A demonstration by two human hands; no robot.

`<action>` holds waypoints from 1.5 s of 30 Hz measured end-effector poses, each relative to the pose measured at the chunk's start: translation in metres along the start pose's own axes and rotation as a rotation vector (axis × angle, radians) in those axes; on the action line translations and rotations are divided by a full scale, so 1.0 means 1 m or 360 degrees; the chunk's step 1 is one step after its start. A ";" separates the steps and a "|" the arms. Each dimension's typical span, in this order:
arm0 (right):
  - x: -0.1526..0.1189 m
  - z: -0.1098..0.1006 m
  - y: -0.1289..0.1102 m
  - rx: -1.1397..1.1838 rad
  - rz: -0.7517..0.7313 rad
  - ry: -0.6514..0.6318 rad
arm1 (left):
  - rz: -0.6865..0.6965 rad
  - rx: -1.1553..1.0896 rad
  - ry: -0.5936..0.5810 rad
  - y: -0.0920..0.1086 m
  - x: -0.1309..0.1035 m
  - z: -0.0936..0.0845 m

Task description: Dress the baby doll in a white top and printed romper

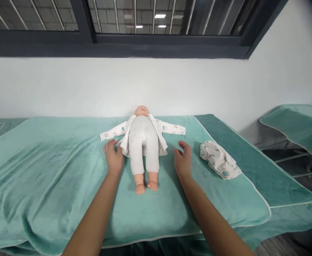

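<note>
A baby doll (143,131) in a white bodysuit with long legs lies on its back, its bare feet toward me. Its arms are in the printed sleeves of a white baby shirt (163,144), which lies unfastened with both front panels spread to the sides. At the doll's left side in the picture, my left hand (113,158) has its thumb and fingers closed on the edge of one front panel. My right hand (183,160) hovers on the other side, apart from the shirt, fingers curved and open with nothing in them.
A crumpled white printed garment (220,160) lies right of my right hand. Everything rests on a green plush blanket (65,170) over a bed against a white wall (92,85). A dark window frame (158,46) is above. Another green-covered surface (300,124) stands at right.
</note>
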State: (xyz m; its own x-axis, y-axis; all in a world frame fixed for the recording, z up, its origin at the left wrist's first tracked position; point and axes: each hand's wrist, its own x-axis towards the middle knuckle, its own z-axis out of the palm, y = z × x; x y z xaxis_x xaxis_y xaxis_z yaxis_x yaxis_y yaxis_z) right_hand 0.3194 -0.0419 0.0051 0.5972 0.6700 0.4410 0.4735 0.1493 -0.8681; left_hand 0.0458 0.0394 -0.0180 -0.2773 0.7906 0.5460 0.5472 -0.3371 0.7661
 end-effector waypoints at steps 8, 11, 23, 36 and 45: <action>0.007 -0.123 0.011 -0.1377 -0.0628 0.0038 | 0.0519 0.0045 -0.0306 0.018 -0.008 0.000; 0.019 -0.159 0.017 -0.1599 -0.0204 -0.0145 | 0.0687 -0.0028 -0.0483 0.023 -0.011 0.000; 0.010 -0.090 -0.084 0.0297 0.0553 -0.0636 | 0.0234 -0.0157 -0.0612 0.062 -0.035 -0.017; -0.016 -0.004 -0.188 0.0939 0.0188 -0.1582 | 0.0017 -0.0746 -0.0715 0.116 -0.027 -0.084; -0.013 0.007 -0.195 0.0271 -0.0047 -0.1568 | -0.0036 -0.0814 -0.0726 0.130 -0.016 -0.107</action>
State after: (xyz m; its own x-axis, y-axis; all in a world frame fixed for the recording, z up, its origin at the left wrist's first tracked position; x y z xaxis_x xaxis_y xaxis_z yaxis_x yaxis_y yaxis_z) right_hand 0.2147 -0.0752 0.1672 -0.2526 0.9568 0.1440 0.3341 0.2259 -0.9151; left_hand 0.0368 -0.0716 0.1093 0.1375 0.8986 0.4166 0.0722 -0.4286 0.9006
